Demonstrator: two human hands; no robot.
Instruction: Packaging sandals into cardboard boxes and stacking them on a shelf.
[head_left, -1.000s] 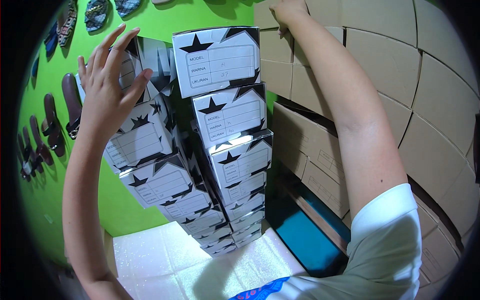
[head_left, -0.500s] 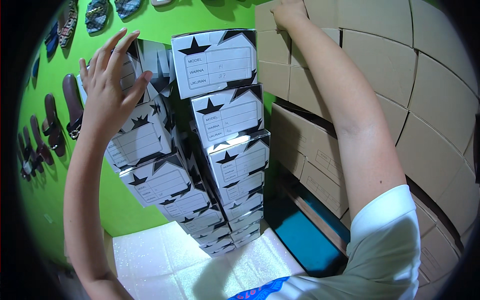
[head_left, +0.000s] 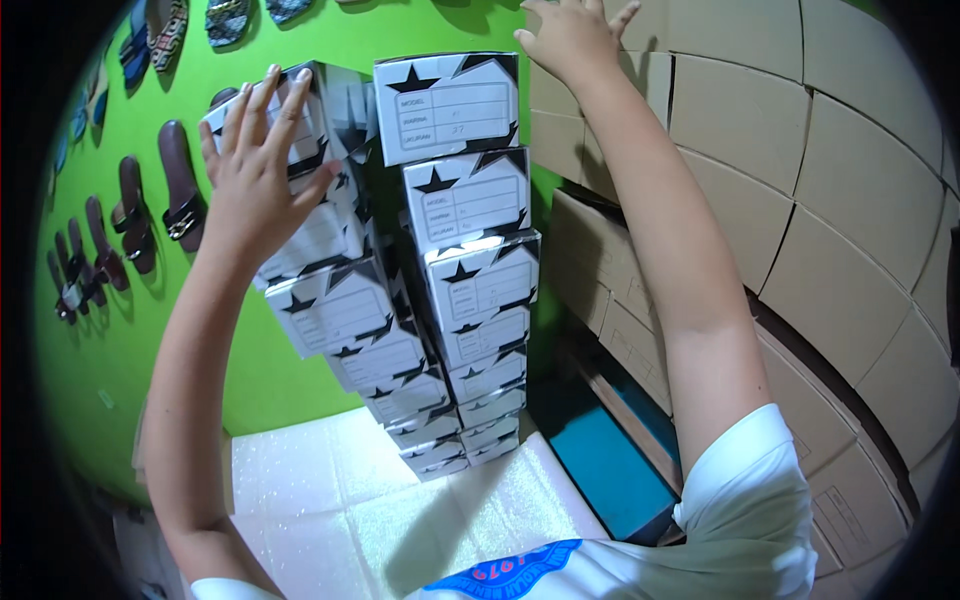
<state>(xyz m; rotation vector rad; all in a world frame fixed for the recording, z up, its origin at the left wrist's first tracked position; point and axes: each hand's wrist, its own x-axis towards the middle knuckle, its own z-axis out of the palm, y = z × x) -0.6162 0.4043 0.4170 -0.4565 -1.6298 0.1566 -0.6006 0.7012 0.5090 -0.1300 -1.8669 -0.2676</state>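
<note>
Two tall stacks of white shoe boxes with black stars stand side by side. My left hand (head_left: 262,165) lies with fingers spread against the label end of the top shoe box (head_left: 303,120) in the left stack, which leans slightly. The top shoe box (head_left: 448,108) of the right stack has no hand on it. Up at the picture's top edge, my right hand (head_left: 578,38) is raised with its fingers apart, in front of the brown cartons (head_left: 735,115). Nothing shows in its grasp. Some of its fingertips reach the edge of the picture.
Brown cartons are piled high along the right side. Sandals (head_left: 180,185) hang on the green wall (head_left: 250,395) at the left. Below the stacks lies a glittery white sheet (head_left: 320,520), with a teal surface (head_left: 590,465) to its right.
My right hand has come lower into view, and its fingers now show spread apart. My left hand stays at the top left box. The whole view has shifted a little.
</note>
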